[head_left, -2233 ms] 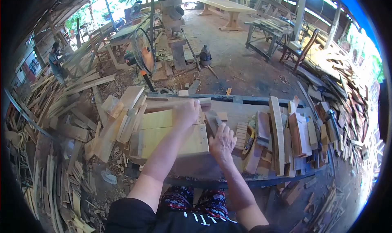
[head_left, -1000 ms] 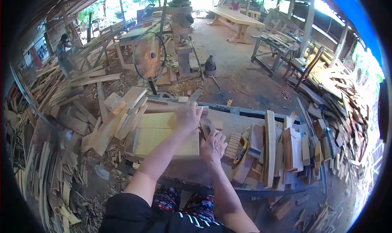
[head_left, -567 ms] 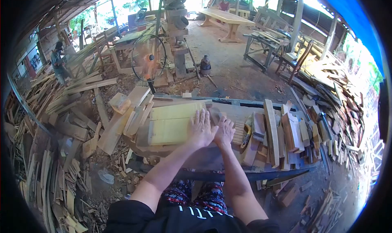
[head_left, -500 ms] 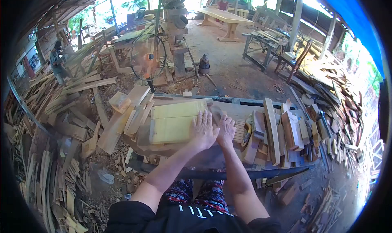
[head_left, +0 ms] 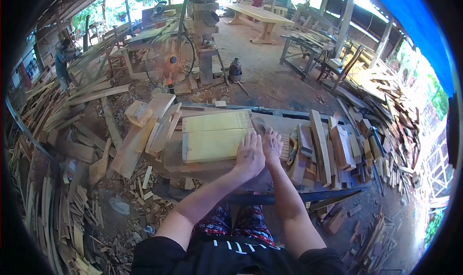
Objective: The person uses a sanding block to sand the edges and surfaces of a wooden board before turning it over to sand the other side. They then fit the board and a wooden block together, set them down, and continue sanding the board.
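A pale yellow wooden panel [head_left: 212, 142] with a seam across it lies flat on the workbench [head_left: 193, 176] in front of me. My left hand [head_left: 251, 152] rests on the panel's right edge, fingers stretched out side by side. Close beside it, my right hand [head_left: 272, 146] has its fingers bent over, just past that edge. A dark, blurred piece [head_left: 259, 124] shows beyond the right fingertips; what this hand grips is hidden, and I cannot tell its kind. A slatted strip of wood [head_left: 285, 142] sits right of the right hand.
Wood offcuts [head_left: 320, 147] crowd the bench's right end, and more blocks [head_left: 144, 137] stack at its left. A fan [head_left: 170, 60] stands behind. Scrap piles [head_left: 72, 145] cover the floor on both sides. Another person [head_left: 62, 63] stands far left; a long table [head_left: 260, 14] is at the back.
The panel and both my hands have shifted slightly to the right along the bench. The dark piece near the right fingertips has moved with them. My view has turned a little.
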### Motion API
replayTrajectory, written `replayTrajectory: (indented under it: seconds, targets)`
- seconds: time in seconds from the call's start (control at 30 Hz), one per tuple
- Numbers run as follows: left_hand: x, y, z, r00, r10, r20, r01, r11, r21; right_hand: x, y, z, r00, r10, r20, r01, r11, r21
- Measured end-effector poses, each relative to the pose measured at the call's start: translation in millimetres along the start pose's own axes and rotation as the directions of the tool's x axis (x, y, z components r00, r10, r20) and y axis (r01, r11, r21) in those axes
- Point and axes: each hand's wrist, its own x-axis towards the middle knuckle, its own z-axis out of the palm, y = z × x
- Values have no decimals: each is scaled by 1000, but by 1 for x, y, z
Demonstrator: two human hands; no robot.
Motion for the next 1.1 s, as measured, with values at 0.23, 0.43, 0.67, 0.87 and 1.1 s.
replayTrajectory:
  seconds: [0.23, 0.43, 0.67, 0.87, 1.1]
  targets:
    - [50, -21, -8, 983, -79, 164, 90, 994, -62, -6, -1, -7, 998, -64, -15, 63, 997, -48]
    - [94, -49, 12, 966, -223, 131, 218, 975, 47, -3, -8, -14, 1000, -9, -23, 9, 1000, 25]
    - [130, -63, 34, 943, -330, -45, 332, 941, 59, -6, -6, -13, 1000, -3, -3, 3, 1000, 18]
    - [145, -78, 56, 934, -324, -149, 324, 946, -25, -7, -6, -13, 999, -5, -41, 7, 999, 48]
    - [109, -58, 26, 968, -250, 28, 252, 958, -137, -7, -9, -17, 999, -27, -44, 28, 999, 28]
